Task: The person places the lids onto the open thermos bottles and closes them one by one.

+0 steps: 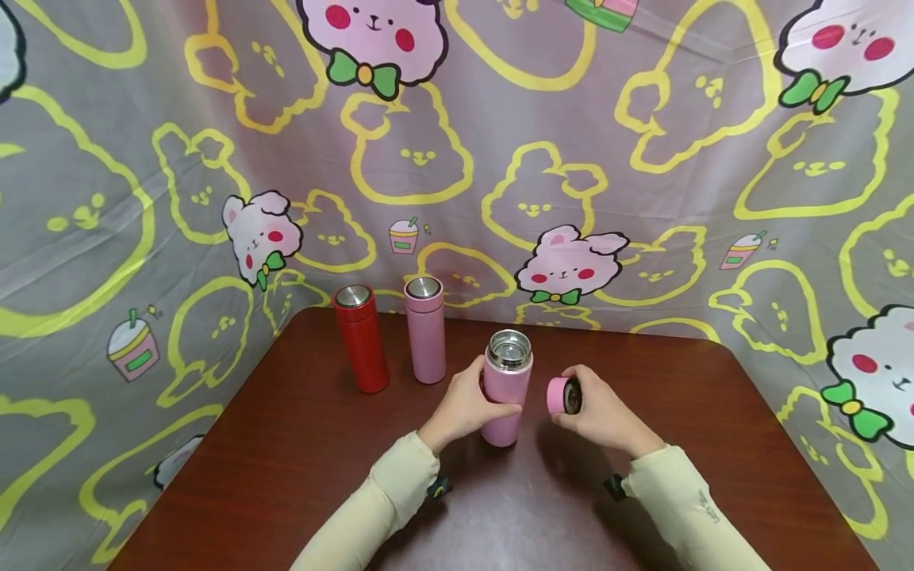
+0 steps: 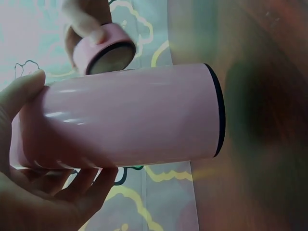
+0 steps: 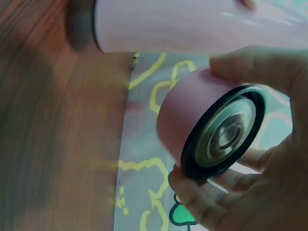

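Observation:
My left hand [image 1: 467, 403] grips a pink thermos bottle [image 1: 505, 385] around its body, thumb on the near side. The bottle is close to upright, and its steel mouth is uncovered. I cannot tell whether its base touches the table. To its right, my right hand [image 1: 598, 411] holds the pink lid [image 1: 557, 395] between thumb and fingers, apart from the bottle. The lid lies tilted on its side. In the right wrist view, the black rim and metal inside of the lid [image 3: 226, 137] show. The left wrist view shows the bottle's black-edged base [image 2: 219, 110].
A red thermos bottle [image 1: 364, 349] and another pink thermos bottle [image 1: 426, 337], both with lids on, stand upright at the back left of the brown wooden table [image 1: 286, 468]. A patterned cloth [image 1: 457, 159] hangs behind the table and along its sides.

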The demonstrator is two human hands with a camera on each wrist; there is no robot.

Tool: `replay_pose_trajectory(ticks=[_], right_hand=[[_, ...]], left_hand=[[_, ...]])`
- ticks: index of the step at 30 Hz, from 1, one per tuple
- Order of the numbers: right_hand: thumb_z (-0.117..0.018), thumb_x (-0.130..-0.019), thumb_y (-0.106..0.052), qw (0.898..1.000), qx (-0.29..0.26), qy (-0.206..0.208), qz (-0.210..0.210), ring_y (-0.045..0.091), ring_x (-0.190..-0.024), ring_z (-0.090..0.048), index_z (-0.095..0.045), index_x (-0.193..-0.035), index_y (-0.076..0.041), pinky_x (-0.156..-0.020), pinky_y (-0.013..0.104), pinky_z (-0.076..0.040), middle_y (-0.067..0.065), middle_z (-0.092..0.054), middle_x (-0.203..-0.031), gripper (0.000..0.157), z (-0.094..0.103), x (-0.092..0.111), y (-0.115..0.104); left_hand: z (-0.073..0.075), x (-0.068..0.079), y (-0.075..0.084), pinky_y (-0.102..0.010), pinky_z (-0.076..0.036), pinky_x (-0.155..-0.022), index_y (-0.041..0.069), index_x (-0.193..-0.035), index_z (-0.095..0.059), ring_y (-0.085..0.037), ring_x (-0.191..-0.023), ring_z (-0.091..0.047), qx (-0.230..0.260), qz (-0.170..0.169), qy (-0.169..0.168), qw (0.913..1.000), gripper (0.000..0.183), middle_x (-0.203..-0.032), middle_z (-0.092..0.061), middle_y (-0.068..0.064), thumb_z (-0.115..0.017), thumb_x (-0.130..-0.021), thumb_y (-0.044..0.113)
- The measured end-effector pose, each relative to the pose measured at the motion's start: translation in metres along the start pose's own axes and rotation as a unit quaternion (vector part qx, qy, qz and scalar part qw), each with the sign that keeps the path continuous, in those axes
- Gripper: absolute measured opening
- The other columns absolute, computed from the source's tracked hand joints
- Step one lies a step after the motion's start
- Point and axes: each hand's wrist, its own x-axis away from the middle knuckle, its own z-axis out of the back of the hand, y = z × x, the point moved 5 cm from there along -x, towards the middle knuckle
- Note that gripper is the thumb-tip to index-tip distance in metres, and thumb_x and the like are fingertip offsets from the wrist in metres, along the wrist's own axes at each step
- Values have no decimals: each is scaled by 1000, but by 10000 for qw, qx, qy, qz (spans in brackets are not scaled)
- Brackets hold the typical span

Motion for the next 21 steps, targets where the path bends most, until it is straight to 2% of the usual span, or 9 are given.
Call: replay_pose_trajectory(ticks=[5,10,17,21], right_hand=[[-82,-72,-18,9972,-741,-42,53,20,-84,-56,-41,-117,-7,-69,31,-51,9,-54,-96,62,4,1,0],[-82,-73,-17,9904,-1379,-64,99,25,-93,-53,-36,-120,-11,-74,28,-51,9,-51,-103,65,15,3,-6],[-76,-78,-7,9691,-2381,-34,648,26,-97,-53,-32,-128,-8,-76,28,-51,13,-47,-116,66,32,5,-24],[-71,-81,-4,9633,-2537,68,870,21,-100,-53,-35,-138,-15,-77,27,-51,10,-46,-120,68,40,6,-33]], left_hand=[[-3,11,-2,-32,-49,-84,17,-127,-48,-11,-97,-59,32,-111,-91,9999,73,-114,-61,5,-87,-66,28],[-5,19,0,-33,-49,-84,18,-128,-47,-10,-99,-59,80,-181,-203,9996,74,-116,-60,6,-87,-66,30],[-9,26,1,-30,-49,-84,18,-128,-47,-10,-98,-59,69,-237,-292,9993,75,-115,-60,6,-87,-65,27],[-13,27,0,-29,-49,-83,17,-127,-48,-9,-97,-59,97,-236,-322,9992,74,-115,-60,5,-88,-65,27]])
